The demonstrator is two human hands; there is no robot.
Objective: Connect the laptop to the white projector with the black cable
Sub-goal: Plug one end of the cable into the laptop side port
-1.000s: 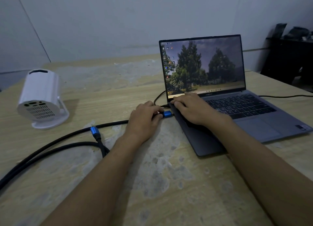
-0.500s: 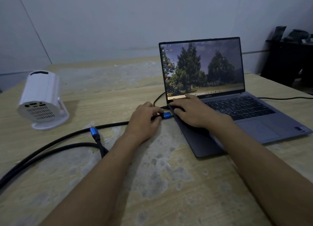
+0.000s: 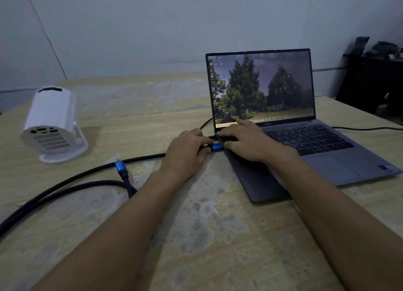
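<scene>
An open grey laptop [image 3: 327,147] with a lit screen sits on the wooden table [image 3: 141,116] at the right. My left hand [image 3: 185,151] grips the blue-collared plug [image 3: 216,147] of the black cable [image 3: 65,181], pressed against the laptop's left edge. My right hand [image 3: 248,141] lies flat on the laptop's left corner, fingers spread. The cable's other blue plug [image 3: 120,167] lies loose on the table. The white projector [image 3: 52,125] stands at the far left, its ports facing me.
A thin dark cord [image 3: 206,124] leaves the laptop's left side near the hinge, and another cord [image 3: 370,128] runs off to the right. Dark furniture [image 3: 375,77] stands at the back right. The cable loops off the table's left edge.
The laptop's left front edge has tilted up slightly under my right hand. The left hand has kept the plug against the laptop's side. The view shifted a little.
</scene>
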